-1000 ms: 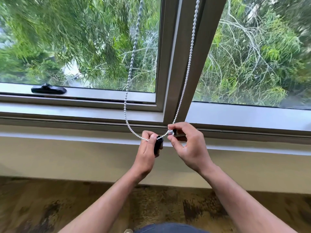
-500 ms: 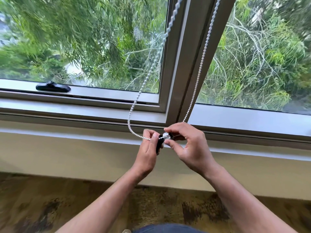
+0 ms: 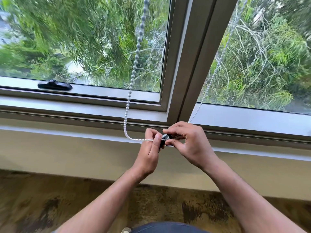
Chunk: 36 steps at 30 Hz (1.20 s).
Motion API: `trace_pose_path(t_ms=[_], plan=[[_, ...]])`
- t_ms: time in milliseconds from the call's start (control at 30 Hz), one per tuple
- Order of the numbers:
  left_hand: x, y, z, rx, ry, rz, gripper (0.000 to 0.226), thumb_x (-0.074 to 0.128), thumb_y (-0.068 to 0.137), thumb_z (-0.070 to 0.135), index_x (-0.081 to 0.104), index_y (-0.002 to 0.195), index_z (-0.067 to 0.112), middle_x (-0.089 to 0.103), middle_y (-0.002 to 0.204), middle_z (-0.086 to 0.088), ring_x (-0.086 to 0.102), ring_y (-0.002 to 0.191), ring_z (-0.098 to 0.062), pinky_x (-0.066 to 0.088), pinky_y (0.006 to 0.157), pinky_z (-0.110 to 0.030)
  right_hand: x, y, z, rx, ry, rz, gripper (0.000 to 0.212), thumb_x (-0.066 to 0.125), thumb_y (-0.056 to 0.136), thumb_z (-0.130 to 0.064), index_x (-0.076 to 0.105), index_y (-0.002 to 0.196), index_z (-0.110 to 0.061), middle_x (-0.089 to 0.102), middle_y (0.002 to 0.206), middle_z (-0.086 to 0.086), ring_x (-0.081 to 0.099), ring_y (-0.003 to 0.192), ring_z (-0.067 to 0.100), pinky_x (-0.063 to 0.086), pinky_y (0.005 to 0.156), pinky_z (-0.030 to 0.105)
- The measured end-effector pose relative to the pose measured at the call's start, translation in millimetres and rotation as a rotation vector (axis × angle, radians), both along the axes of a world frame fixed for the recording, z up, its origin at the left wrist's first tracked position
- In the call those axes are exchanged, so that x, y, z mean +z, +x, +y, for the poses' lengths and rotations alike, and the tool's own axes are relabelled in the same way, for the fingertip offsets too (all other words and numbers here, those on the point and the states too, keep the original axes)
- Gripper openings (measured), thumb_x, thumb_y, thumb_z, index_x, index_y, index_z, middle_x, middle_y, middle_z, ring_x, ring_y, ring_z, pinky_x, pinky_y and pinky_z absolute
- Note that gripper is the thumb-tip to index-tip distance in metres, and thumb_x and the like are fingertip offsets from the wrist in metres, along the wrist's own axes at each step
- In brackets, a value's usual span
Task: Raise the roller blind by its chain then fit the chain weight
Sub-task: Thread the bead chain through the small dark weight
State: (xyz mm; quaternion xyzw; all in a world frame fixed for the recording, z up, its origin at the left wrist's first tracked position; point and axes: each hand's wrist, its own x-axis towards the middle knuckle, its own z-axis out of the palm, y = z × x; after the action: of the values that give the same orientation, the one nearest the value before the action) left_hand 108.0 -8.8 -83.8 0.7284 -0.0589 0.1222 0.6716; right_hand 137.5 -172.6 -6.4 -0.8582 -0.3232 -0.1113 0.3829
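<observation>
A white bead chain (image 3: 134,68) hangs down in front of the window as a loop; its bottom bend runs into my hands just below the sill. My left hand (image 3: 149,153) pinches the chain and a small black chain weight (image 3: 164,140) between thumb and fingers. My right hand (image 3: 188,142) is closed on the other end of the weight from the right, where the right strand (image 3: 218,61) comes down. Most of the weight is hidden by my fingers. The roller blind itself is out of view above.
A grey window frame (image 3: 181,68) with a central mullion stands ahead, a black latch handle (image 3: 54,85) on the left sash. A cream wall (image 3: 67,152) runs below the sill, brown patterned carpet (image 3: 50,207) under it. Trees fill the glass.
My hands have stayed together at the weight, fingers shifting slightly. The camera has tilted, so both chain strands now sit further right in the view and the left strand hangs straighter.
</observation>
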Motion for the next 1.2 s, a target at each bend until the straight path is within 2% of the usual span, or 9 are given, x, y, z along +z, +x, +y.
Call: trace_pose_path(t_ms=[167, 333, 467, 567, 667, 867, 1033, 1133, 1200], plan=[[0.6, -2.6, 0.2, 0.001, 0.061, -0.022, 0.016, 0.036, 0.103, 0.048, 0.042, 0.093, 0.038, 0.054, 0.077, 0.015, 0.048, 0.065, -0.007, 0.039, 0.062, -0.027, 3.2, -1.0, -0.3, -0.005, -0.05, -0.02, 0.033, 0.09, 0.076, -0.008, 0.081, 0.108, -0.009, 0.076, 0.097, 0.003, 0.073, 0.083, 0.019, 0.062, 0.078, 0.04], [3.6, -5.0, 0.7, -0.005, 0.089, -0.04, 0.022, 0.035, 0.104, 0.046, 0.043, 0.094, 0.028, 0.052, 0.077, 0.018, 0.047, 0.064, -0.005, 0.037, 0.063, -0.019, 3.0, -3.1, -2.7, 0.026, -0.033, 0.007, 0.032, 0.093, 0.074, -0.009, 0.082, 0.104, -0.009, 0.076, 0.094, 0.004, 0.074, 0.081, 0.019, 0.063, 0.075, 0.04], [3.3, -6.2, -0.2, -0.028, 0.103, -0.02, 0.023, 0.034, 0.105, 0.038, 0.043, 0.095, 0.02, 0.05, 0.075, 0.014, 0.046, 0.063, -0.005, 0.038, 0.062, -0.021, 2.3, -2.9, -4.4, 0.102, -0.06, -0.028, 0.029, 0.088, 0.077, 0.001, 0.082, 0.104, -0.007, 0.075, 0.097, 0.004, 0.074, 0.084, 0.02, 0.063, 0.075, 0.039], [4.3, -7.3, 0.1, -0.054, 0.094, 0.018, 0.029, 0.032, 0.105, 0.038, 0.044, 0.096, 0.013, 0.051, 0.079, 0.001, 0.046, 0.062, -0.005, 0.038, 0.061, -0.023, 1.9, -0.8, -7.1, 0.158, -0.067, -0.025, 0.032, 0.084, 0.078, 0.009, 0.081, 0.105, -0.007, 0.075, 0.101, 0.004, 0.075, 0.087, 0.02, 0.064, 0.075, 0.036], [7.9, -8.6, 0.1, -0.076, 0.077, 0.036, 0.033, 0.029, 0.104, 0.046, 0.044, 0.093, 0.019, 0.052, 0.08, -0.005, 0.046, 0.062, -0.005, 0.038, 0.06, -0.02, 2.6, 0.3, -9.6, 0.165, -0.068, -0.023, 0.032, 0.085, 0.076, 0.009, 0.082, 0.104, -0.008, 0.076, 0.101, 0.003, 0.075, 0.087, 0.018, 0.064, 0.075, 0.035], [9.6, -10.0, -0.1, -0.122, -0.005, 0.108, 0.047, 0.034, 0.096, 0.061, 0.043, 0.096, 0.014, 0.056, 0.076, -0.003, 0.043, 0.061, -0.012, 0.038, 0.057, -0.026, 4.4, -1.4, -12.7, 0.145, -0.069, -0.033, 0.031, 0.09, 0.073, 0.004, 0.081, 0.101, -0.008, 0.078, 0.096, 0.003, 0.075, 0.086, 0.018, 0.064, 0.076, 0.038], [6.9, -9.5, 3.5, -0.192, -0.033, 0.14, 0.014, 0.051, 0.085, 0.038, 0.047, 0.093, 0.028, 0.058, 0.08, 0.006, 0.043, 0.063, -0.011, 0.036, 0.058, -0.027, 5.7, -0.8, -14.9, 0.074, -0.1, -0.011, 0.028, 0.093, 0.074, -0.012, 0.082, 0.1, -0.01, 0.079, 0.091, 0.004, 0.074, 0.082, 0.02, 0.061, 0.076, 0.043], [5.7, -10.1, 4.3, -0.202, -0.009, 0.154, 0.019, 0.054, 0.077, 0.03, 0.046, 0.094, 0.035, 0.056, 0.09, 0.0, 0.045, 0.07, -0.013, 0.037, 0.061, -0.035, 5.4, -0.5, -15.9, 0.066, -0.099, 0.001, 0.028, 0.092, 0.075, -0.011, 0.082, 0.101, -0.009, 0.079, 0.093, 0.004, 0.074, 0.083, 0.02, 0.061, 0.078, 0.042], [5.3, -10.2, 4.6, -0.212, -0.003, 0.154, 0.02, 0.056, 0.08, 0.03, 0.045, 0.096, 0.036, 0.053, 0.087, 0.0, 0.045, 0.069, -0.014, 0.037, 0.06, -0.038, 5.4, -0.3, -16.7, 0.059, -0.093, 0.006, 0.028, 0.091, 0.076, -0.01, 0.082, 0.102, -0.009, 0.079, 0.094, 0.004, 0.074, 0.084, 0.019, 0.061, 0.079, 0.041]])
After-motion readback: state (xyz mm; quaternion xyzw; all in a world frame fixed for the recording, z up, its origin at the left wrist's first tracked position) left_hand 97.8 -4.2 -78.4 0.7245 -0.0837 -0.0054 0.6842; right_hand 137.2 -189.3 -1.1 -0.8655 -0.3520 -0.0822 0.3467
